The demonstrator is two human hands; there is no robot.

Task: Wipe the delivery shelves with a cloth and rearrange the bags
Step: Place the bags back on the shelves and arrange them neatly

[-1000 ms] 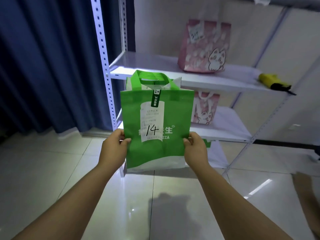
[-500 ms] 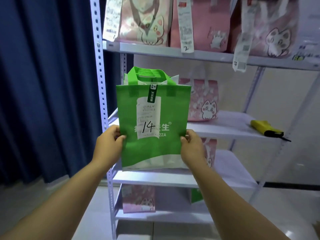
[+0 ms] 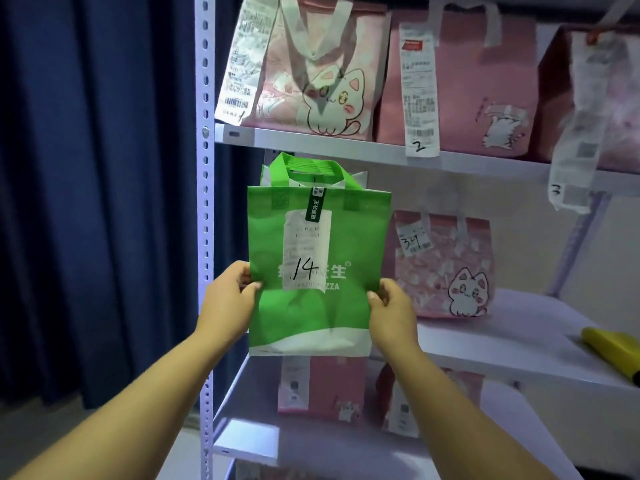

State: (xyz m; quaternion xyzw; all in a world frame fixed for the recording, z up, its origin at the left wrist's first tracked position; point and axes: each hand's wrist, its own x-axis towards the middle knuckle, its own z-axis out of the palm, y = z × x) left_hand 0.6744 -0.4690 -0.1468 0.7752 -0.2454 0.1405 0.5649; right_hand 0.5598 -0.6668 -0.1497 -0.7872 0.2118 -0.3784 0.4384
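Head view. I see both hands holding one green tote bag upright in front of the rack, near its perforated upright post. The left hand pinches the bag's left edge, thumb on the front face. The right hand pinches the right edge the same way. The receipt on the front is marked "14".

The bag hangs before the left end of the middle shelf; I cannot tell whether it touches the shelf. A pink cat bag stands on that shelf just to the right, behind it. A yellow item lies further right.

On the top shelf: three pink bags with long receipts. Below: two more pink bags. A blue curtain hangs at left.
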